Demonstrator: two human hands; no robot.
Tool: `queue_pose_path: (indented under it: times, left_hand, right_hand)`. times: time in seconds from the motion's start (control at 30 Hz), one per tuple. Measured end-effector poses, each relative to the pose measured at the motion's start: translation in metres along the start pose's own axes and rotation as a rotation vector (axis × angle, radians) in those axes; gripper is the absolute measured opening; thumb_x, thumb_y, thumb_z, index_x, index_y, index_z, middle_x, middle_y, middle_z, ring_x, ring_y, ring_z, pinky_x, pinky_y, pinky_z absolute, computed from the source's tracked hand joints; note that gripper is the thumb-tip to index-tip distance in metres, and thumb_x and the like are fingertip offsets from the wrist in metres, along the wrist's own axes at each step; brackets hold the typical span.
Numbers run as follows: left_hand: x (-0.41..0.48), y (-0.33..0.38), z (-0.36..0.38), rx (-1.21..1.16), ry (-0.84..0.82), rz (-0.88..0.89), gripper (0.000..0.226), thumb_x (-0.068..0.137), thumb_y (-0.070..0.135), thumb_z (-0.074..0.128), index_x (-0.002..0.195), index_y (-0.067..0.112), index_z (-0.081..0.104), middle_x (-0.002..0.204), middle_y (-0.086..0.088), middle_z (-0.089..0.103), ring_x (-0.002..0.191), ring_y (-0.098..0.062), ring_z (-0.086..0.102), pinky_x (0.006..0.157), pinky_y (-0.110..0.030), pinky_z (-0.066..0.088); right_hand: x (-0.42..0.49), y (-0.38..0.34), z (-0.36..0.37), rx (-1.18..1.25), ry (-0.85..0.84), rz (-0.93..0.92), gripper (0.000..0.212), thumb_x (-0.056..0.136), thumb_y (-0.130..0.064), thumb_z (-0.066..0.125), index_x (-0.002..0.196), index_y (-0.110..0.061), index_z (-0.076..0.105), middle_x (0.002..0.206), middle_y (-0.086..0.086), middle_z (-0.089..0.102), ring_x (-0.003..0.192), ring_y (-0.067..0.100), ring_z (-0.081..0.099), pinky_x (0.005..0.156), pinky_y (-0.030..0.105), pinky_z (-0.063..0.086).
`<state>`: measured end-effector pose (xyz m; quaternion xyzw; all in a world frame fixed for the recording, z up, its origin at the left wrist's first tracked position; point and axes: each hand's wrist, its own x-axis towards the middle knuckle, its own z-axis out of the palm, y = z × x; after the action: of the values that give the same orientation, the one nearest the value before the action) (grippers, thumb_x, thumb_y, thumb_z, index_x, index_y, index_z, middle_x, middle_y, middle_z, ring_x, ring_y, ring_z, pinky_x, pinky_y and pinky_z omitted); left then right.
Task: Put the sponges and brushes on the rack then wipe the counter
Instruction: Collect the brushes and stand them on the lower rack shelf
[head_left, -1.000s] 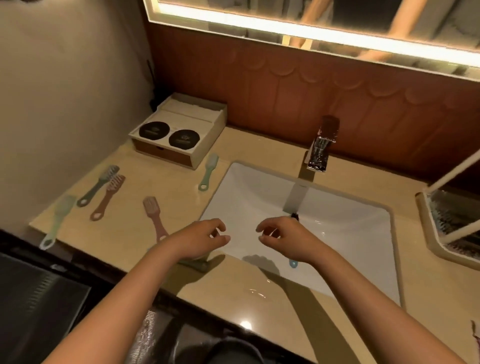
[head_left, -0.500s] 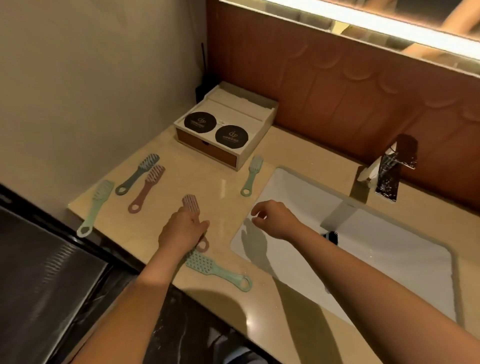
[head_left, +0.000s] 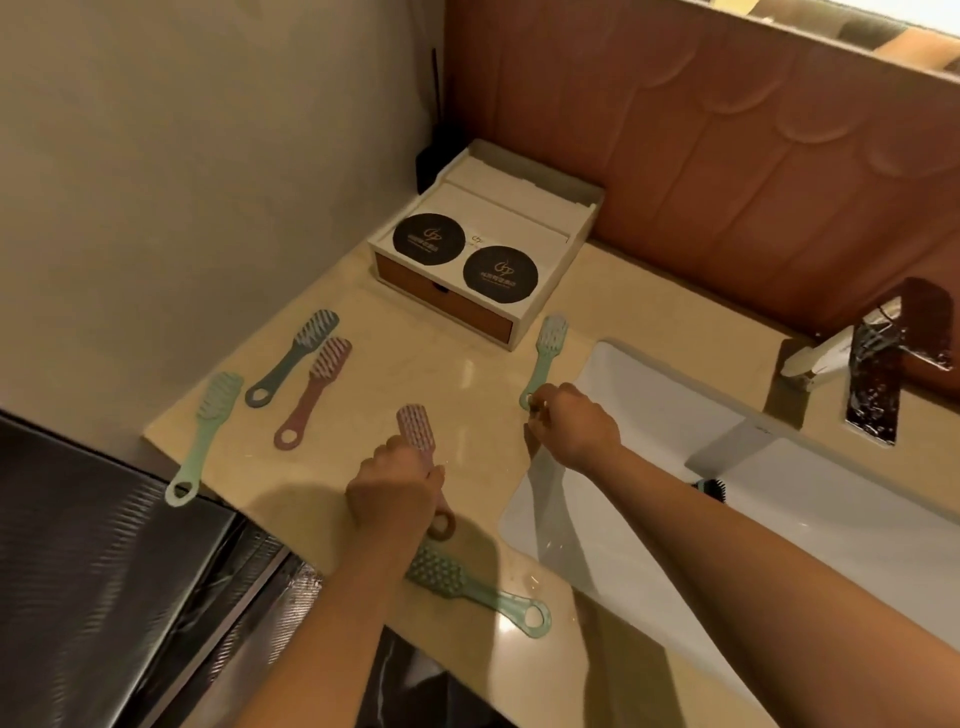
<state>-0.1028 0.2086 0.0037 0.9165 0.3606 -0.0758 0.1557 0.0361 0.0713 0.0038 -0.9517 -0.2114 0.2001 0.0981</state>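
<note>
Just left of the sink (head_left: 649, 415), the left hand (head_left: 392, 493) gripped the pink brush (head_left: 414, 423) by its handle. Its fingers were curled round the shaft, with the bristle head jutting past the knuckles and the ring end showing below the palm. At the sink's left rim, the right hand (head_left: 571, 426) had curled fingertips (head_left: 537, 405) touching the ring end of the pale green brush (head_left: 548, 338); whether they pinched it could not be told. That brush lay flat on the counter (head_left: 467, 374).
</note>
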Motion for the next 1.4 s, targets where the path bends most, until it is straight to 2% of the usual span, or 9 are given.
queue_pose_path:
  times: [0.1,0.27,0.5,0.7,0.8,0.9,1.0,1.17,1.4]
  left_hand:
    - [0.000,-0.003,0.007,-0.073,0.096,0.073,0.034,0.085,0.032,0.063,0.095,0.000,0.059,0.089,-0.016,0.066,0.079,-0.032,0.064,0.063,-0.032,0.049]
    - [0.005,-0.001,0.007,-0.075,0.039,0.044,0.030,0.089,0.029,0.051,0.102,0.003,0.055,0.101,-0.014,0.064,0.093,-0.032,0.062,0.069,-0.033,0.046]
    - [0.004,0.005,0.005,-0.257,0.019,0.034,0.028,0.086,0.029,0.055,0.096,0.004,0.058,0.090,-0.013,0.062,0.083,-0.031,0.059,0.063,-0.030,0.039]
    - [0.007,0.020,-0.001,-0.663,-0.175,-0.047,0.017,0.083,0.026,0.065,0.081,0.014,0.055,0.080,-0.004,0.059,0.079,-0.024,0.056,0.070,-0.028,0.042]
    - [0.005,0.029,0.000,-0.961,-0.312,-0.133,0.020,0.086,0.017,0.064,0.070,0.010,0.054,0.063,-0.008,0.058,0.061,-0.026,0.057,0.059,-0.036,0.047]
    - [-0.005,0.039,-0.004,-1.180,-0.443,-0.208,0.021,0.092,0.016,0.055,0.074,0.007,0.054,0.059,-0.013,0.058,0.046,-0.021,0.054,0.055,-0.030,0.043]
    - [-0.013,0.046,-0.003,-1.279,-0.485,-0.197,0.011,0.093,0.017,0.054,0.086,0.009,0.058,0.071,-0.010,0.062,0.059,-0.017,0.060,0.065,-0.031,0.048]
    - [-0.029,0.062,-0.002,-1.590,-0.594,-0.250,0.010,0.098,0.008,0.041,0.096,0.006,0.050,0.078,-0.008,0.059,0.063,-0.014,0.056,0.049,-0.019,0.052]
    - [-0.045,0.084,0.010,-1.614,-0.680,-0.264,0.012,0.099,0.008,0.037,0.092,0.006,0.047,0.071,-0.006,0.055,0.040,-0.008,0.048,0.036,-0.015,0.034]
  right_hand:
    - [0.004,-0.004,0.003,-0.042,0.052,-0.001,0.029,0.094,-0.032,0.047,0.117,-0.016,0.052,0.115,0.010,0.052,0.096,0.032,0.057,0.073,0.038,0.050]
    - [0.007,-0.004,0.011,-0.149,0.097,-0.021,0.027,0.097,-0.026,0.043,0.119,-0.010,0.049,0.116,0.012,0.048,0.095,0.032,0.055,0.062,0.036,0.042]
    - [0.004,0.002,0.015,-0.162,0.124,-0.143,0.029,0.094,-0.015,0.050,0.122,-0.009,0.046,0.129,0.013,0.039,0.108,0.031,0.045,0.078,0.045,0.053]
    - [-0.008,0.006,0.000,0.366,0.352,-0.141,0.015,0.098,-0.017,0.043,0.103,-0.006,0.051,0.113,0.013,0.053,0.091,0.025,0.054,0.081,0.046,0.051]
    - [-0.017,0.009,-0.010,0.641,0.430,-0.046,0.011,0.096,-0.015,0.047,0.100,-0.007,0.054,0.107,0.010,0.061,0.090,0.023,0.062,0.080,0.040,0.055]
    - [-0.028,0.016,-0.017,0.796,0.476,0.022,0.009,0.093,-0.009,0.052,0.096,-0.004,0.060,0.096,0.007,0.065,0.087,0.018,0.064,0.080,0.033,0.053]
    - [-0.046,0.021,-0.023,0.903,0.508,0.034,0.007,0.090,-0.009,0.057,0.090,-0.006,0.063,0.087,0.006,0.065,0.080,0.015,0.062,0.077,0.028,0.053]
    - [-0.079,0.030,-0.029,1.116,0.585,0.076,0.008,0.088,-0.013,0.061,0.082,-0.009,0.059,0.082,0.023,0.062,0.071,0.019,0.055,0.063,0.022,0.045]
    - [-0.131,0.056,-0.022,1.499,0.500,0.223,0.034,0.086,0.007,0.051,0.104,-0.021,0.055,0.081,-0.001,0.066,0.082,0.014,0.060,0.074,0.023,0.049]
